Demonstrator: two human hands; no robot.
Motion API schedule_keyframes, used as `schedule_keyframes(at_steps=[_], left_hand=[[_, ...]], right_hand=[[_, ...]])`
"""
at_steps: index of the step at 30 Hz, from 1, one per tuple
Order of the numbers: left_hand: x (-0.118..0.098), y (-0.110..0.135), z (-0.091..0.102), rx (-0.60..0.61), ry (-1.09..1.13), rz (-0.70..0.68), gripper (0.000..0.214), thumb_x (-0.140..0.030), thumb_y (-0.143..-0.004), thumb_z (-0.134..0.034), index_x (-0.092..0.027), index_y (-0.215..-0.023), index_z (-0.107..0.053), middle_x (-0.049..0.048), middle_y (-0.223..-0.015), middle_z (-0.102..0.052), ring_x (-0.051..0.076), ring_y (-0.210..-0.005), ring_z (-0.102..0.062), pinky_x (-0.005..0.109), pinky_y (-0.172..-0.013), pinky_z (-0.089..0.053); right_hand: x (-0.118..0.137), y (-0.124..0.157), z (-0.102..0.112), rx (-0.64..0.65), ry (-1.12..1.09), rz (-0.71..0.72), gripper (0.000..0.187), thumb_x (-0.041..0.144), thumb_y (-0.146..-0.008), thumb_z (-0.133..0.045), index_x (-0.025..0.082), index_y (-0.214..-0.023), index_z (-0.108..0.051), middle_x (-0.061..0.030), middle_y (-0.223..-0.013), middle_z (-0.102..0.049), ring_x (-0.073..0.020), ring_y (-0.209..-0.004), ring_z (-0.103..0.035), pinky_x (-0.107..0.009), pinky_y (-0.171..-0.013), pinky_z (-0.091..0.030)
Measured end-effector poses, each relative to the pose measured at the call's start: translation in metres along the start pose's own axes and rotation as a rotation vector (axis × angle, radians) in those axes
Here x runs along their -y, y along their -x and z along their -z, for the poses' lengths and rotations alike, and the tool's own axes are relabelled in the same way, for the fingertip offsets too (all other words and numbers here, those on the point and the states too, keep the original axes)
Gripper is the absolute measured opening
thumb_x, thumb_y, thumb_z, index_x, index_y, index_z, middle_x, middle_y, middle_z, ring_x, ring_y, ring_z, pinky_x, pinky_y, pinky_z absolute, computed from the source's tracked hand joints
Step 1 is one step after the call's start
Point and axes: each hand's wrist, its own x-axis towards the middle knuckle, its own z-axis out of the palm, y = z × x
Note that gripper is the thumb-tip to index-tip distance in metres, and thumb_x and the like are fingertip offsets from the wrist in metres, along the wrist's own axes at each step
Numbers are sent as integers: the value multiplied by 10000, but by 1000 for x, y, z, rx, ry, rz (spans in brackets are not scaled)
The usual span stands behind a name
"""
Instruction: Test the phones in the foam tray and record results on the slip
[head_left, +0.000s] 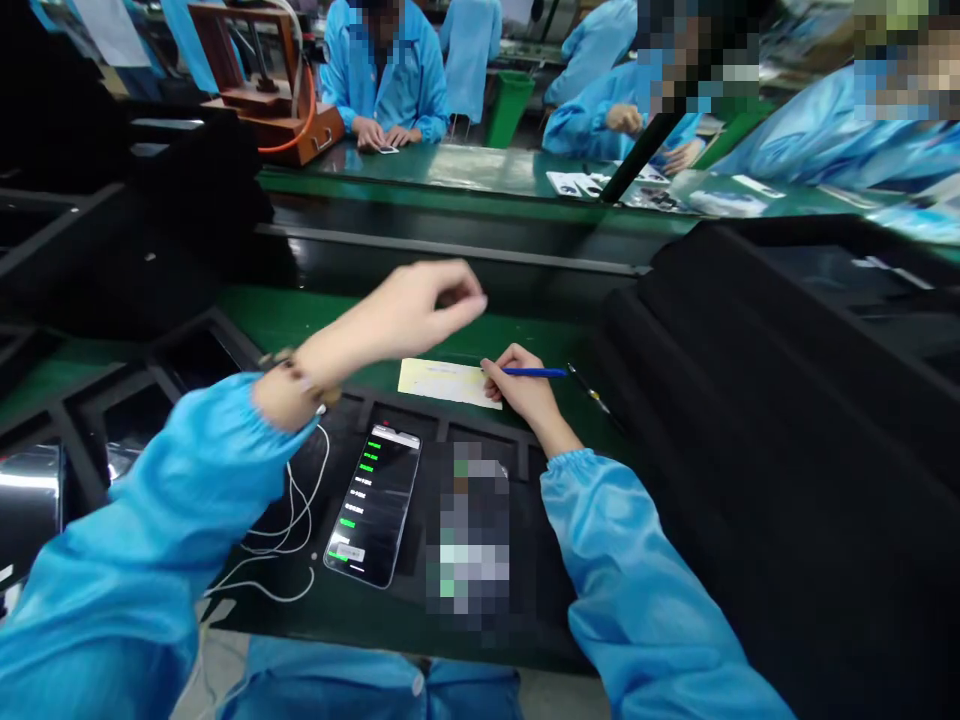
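My left hand [424, 308] is raised above the green bench, slightly blurred. Its fingers curl toward the thumb in a loose pinch, and I see nothing between them. A beaded bracelet [300, 375] circles that wrist. Low on the bench, my right hand [523, 385] grips a blue pen [536, 372], which points left over the right end of a pale yellow paper slip [442, 382]. Closer to me a phone [373, 508] lies screen up on a black tray, with green and white text lines lit. A blurred-out object [471, 540] lies to its right.
White earphone-like cables [300, 515] lie left of the phone. A thin pen-like tool [589, 388] rests right of my right hand. Stacked black foam trays [750, 420] rise at the right, and more trays [112, 400] at the left. Beyond a ledge, co-workers in blue [386, 70] sit.
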Motion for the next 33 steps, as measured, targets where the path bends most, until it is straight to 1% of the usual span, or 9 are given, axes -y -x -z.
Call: schedule_keyframes(at_steps=[2,4,6,9,13,18,22,27,33], left_hand=[[6,-5,-23,166,-122,54,338,-344,-1050,-586,-126,-1256,-742,129,-1233,-755,272,-1133,-692,375,-1030,-511],[18,-13,-48,296,-185,64,385,-332,-1005,-618,-116,-1302,-736,137,-1267,-750,284,-1166,-677,360,-1024,-500],[34,-23,-69,318,-175,29,463,-382,-1029,-565,-129,-1396,-693,133,-1371,-705,282,-1249,-632,353,-1053,-480],[60,-37,-87,352,-148,2,576,-546,-980,-630,-140,-1384,-690,159,-1401,-654,309,-1279,-591,386,-1080,-463],[93,-38,-90,393,-37,84,598,-649,-861,-705,-190,-1244,-721,152,-1270,-631,313,-1177,-602,389,-982,-481],[112,-23,-84,381,110,159,523,-611,-836,-695,-177,-1126,-696,128,-1152,-655,272,-1036,-626,346,-835,-471],[110,-21,-84,391,107,134,493,-574,-854,-684,-175,-1144,-694,133,-1169,-675,285,-1070,-633,351,-842,-468],[94,-24,-86,374,40,176,514,-583,-849,-712,-173,-1158,-683,143,-1198,-674,325,-1115,-626,389,-877,-466],[88,-28,-91,382,41,195,482,-534,-854,-729,-173,-1168,-677,136,-1230,-667,329,-1160,-611,409,-947,-465]], right_hand=[[3,1,-1,21,-7,-3,594,669,-714,-877,237,-799,-478,-6,-577,-659,-157,-457,-635,-225,-415,-505],[5,2,-1,47,-19,-4,602,703,-730,-854,239,-804,-478,-2,-583,-662,-158,-469,-645,-230,-433,-523],[5,3,-2,77,-35,-6,612,723,-734,-849,238,-813,-485,3,-595,-668,-158,-487,-657,-237,-456,-545],[6,2,-5,114,-51,-25,629,744,-736,-855,234,-826,-499,1,-639,-693,-161,-530,-682,-260,-511,-594],[10,-3,-21,145,-88,-84,681,810,-723,-838,235,-844,-493,-9,-683,-717,-173,-588,-723,-275,-559,-633],[17,-7,-42,69,-83,-107,683,802,-716,-853,240,-857,-491,-1,-650,-699,-175,-536,-704,-235,-436,-556],[17,-5,-45,60,-1,-80,678,754,-702,-896,250,-812,-455,11,-573,-655,-162,-453,-642,-227,-375,-494],[16,-4,-45,71,43,-56,681,798,-736,-851,256,-752,-440,1,-536,-629,-155,-404,-599,-235,-349,-462],[13,-6,-50,34,100,-29,599,660,-762,-878,271,-716,-424,21,-474,-566,-161,-353,-529,-258,-319,-402]])
